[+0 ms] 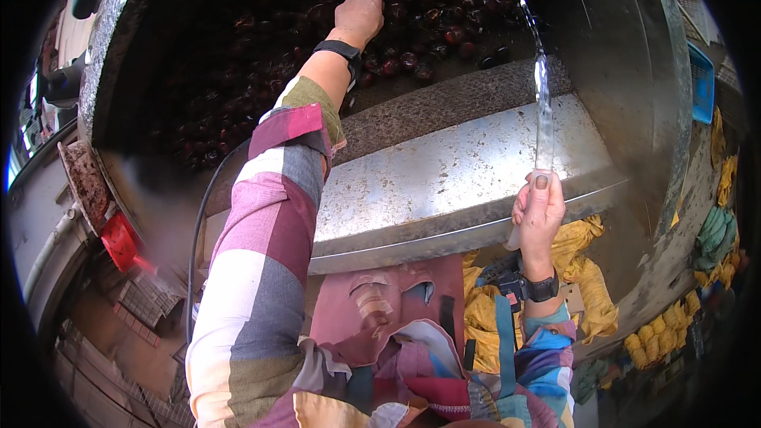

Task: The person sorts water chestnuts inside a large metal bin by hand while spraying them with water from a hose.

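Note:
My right hand [540, 208] grips a translucent hose [544, 157], thumb on top, at the front edge of a metal ledge [428, 160]. Water [540, 65] streams from the hose into a large dark tub [618, 71]. My left hand [359, 18] reaches over wet, dark red, round fruit or vegetables [455, 34] in the tub. Its fingers curl away from view, so whether they hold anything is hidden. A dark band circles each wrist.
A black cable [196, 232] hangs beside my left sleeve. A red plastic scoop [120, 241] lies at the left. Yellow cloth or netting [594, 297] hangs below the ledge at the right. A blue crate [701, 83] stands beyond the tub's right wall.

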### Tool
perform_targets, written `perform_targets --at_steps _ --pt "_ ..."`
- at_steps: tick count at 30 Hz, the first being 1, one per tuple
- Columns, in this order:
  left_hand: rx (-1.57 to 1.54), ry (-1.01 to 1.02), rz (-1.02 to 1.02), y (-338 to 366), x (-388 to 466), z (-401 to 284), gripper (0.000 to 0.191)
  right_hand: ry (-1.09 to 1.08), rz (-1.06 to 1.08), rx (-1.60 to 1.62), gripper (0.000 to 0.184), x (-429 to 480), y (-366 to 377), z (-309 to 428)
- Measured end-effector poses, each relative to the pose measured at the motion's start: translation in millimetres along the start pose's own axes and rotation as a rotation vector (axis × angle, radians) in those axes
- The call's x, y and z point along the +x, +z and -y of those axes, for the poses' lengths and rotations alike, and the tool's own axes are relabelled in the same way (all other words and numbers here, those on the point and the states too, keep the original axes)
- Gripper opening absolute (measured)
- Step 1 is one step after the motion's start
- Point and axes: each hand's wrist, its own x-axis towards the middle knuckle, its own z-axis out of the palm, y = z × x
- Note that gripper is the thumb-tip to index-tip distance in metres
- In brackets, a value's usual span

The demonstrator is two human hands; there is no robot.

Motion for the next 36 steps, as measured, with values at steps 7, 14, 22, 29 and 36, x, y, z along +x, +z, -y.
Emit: perform_targets --at_steps 7,14,22,29,36 --pt "-0.373 -0.003 0.204 14 -101 4 0.029 0.0 0.048 0.004 0.021 -2 6 0" --pt "-1.52 -0.616 0.424 -10 -211 74 0.02 -0.068 0.127 -0.155 0.021 -27 12 0" --pt "-1.63 -0.694 0.288 -11 -274 129 0.019 -0.059 0.155 -0.139 0.023 -57 37 -6" --pt "-1.31 -0.453 0.235 -35 -205 92 0.017 -0.046 0.135 -0.002 0.027 -55 40 -13" --pt "-0.167 -0.014 -0.286 -70 -61 63 0.024 0.003 0.135 0.1 0.029 -44 30 -14"
